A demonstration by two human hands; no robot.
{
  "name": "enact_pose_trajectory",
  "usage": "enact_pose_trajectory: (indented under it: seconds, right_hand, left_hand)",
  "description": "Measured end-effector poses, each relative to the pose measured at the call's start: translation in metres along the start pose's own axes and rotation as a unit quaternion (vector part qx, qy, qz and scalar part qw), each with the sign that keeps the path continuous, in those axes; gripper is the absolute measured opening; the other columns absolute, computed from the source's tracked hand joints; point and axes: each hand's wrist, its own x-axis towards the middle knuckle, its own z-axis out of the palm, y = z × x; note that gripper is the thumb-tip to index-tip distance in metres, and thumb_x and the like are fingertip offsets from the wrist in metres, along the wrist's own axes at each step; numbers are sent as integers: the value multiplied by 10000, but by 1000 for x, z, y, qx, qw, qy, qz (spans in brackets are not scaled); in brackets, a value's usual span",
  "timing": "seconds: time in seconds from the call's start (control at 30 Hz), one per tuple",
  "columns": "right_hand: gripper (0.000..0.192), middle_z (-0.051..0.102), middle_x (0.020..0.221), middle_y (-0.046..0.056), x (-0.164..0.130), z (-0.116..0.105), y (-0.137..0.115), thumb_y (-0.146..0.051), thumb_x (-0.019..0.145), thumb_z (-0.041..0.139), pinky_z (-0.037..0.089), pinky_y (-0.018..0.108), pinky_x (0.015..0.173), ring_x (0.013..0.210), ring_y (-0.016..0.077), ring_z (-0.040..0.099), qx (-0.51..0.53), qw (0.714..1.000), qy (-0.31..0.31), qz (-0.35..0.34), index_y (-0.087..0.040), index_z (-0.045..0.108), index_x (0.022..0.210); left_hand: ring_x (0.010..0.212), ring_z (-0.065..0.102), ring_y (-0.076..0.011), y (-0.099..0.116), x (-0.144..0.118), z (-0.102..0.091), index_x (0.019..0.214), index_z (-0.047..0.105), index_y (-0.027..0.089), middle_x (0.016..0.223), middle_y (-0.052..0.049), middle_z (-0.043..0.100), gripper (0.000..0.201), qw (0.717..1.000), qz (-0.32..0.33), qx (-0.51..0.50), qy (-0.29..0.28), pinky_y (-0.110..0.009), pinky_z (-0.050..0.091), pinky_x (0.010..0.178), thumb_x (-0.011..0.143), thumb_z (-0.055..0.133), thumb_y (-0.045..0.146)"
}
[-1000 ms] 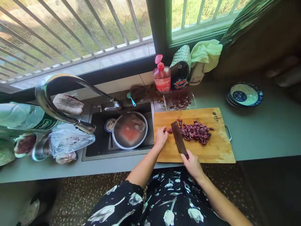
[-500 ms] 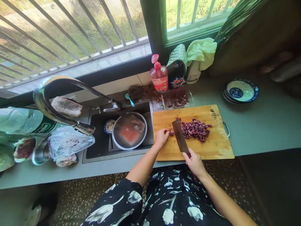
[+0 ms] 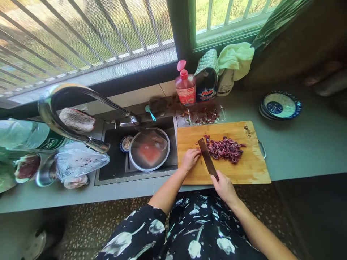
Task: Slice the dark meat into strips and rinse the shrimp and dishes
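— Head view first: what is the right hand [image 3: 224,186] doing?

— It is curled tight round the handle of a cleaver [image 3: 206,157]; the blade runs up and away from the knuckles, its edge down on the wooden cutting board [image 3: 245,169]; the hand itself sits at the board's near edge.

— And the left hand [image 3: 190,159]?

— Just to the left of the blade, fingers bent and pressed down on the board beside the steel; whether a small piece lies under the fingertips I cannot tell; the hand is half closed, not gripping anything I can see.

— Where is what is being cut?

— On the far side of the blade from the left hand, a heap of chopped purple pieces [image 3: 225,148] lies mid-board, touching the cleaver's flat; a few stray bits lie near the blade tip.

— Further out?

— Beyond the board, past the fingertips, a clear tray [image 3: 207,114] with dark red scraps; behind that a pink soap bottle [image 3: 185,86] and a blue-labelled bottle [image 3: 207,88] under a pale cloth [image 3: 237,57]; well to the right of the cleaver hand, a blue patterned bowl [image 3: 280,105]; left of the left hand, a sink [image 3: 114,169] holding a round metal lid [image 3: 149,149], with a curved tap [image 3: 73,119] over it; further left, a plastic bag [image 3: 80,160].
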Motion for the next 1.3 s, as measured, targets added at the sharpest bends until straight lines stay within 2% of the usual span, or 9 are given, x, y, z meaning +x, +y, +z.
enact_pose_trajectory:
  seconds: [0.23,0.4,0.53,0.73,1.1,1.3]
  right_hand:
    - [266,537,603,22,0,5,0,-369,848,323,329,232,534,548,137,494,9,1000,-6,10,-177,491,772]
    - [259,563,618,41,-19,10,3,-356,849,314,331,238,528,554,144,516,-11,1000,-13,15,-176,475,752]
    - [265,566,629,43,-29,14,5,-348,861,295,335,239,532,549,139,520,-28,999,-22,16,-176,466,756]
    - [222,568,635,48,-19,14,-1,-297,860,306,315,243,537,591,151,544,-86,995,-34,22,-169,453,755]
    - [190,576,647,57,-28,23,-6,-262,875,315,261,239,484,556,151,565,-183,981,-43,40,-167,434,762]
    - [227,578,626,45,-30,19,15,-318,865,318,304,235,513,563,147,552,-98,995,-12,31,-179,439,734]
  left_hand:
    - [932,519,-202,-4,0,1,860,664,231,941,-81,627,182,999,-24,-32,5,-363,378,890,782,523,317]
    - [948,519,-206,-4,0,2,818,666,231,908,-79,630,151,998,-40,-51,16,-373,384,893,770,539,298]
    - [930,529,-202,-4,0,2,809,665,223,902,-85,632,156,999,-28,-37,16,-370,397,876,775,529,292]
    - [943,523,-205,-5,0,2,825,664,224,927,-84,634,165,999,-19,-28,12,-381,393,886,783,514,279]
    - [898,545,-191,-10,-1,4,824,654,216,919,-88,636,157,1000,10,9,18,-362,414,852,787,505,251]
    - [913,545,-181,-10,-2,0,781,645,214,899,-79,632,134,999,17,7,32,-347,416,860,775,512,231]
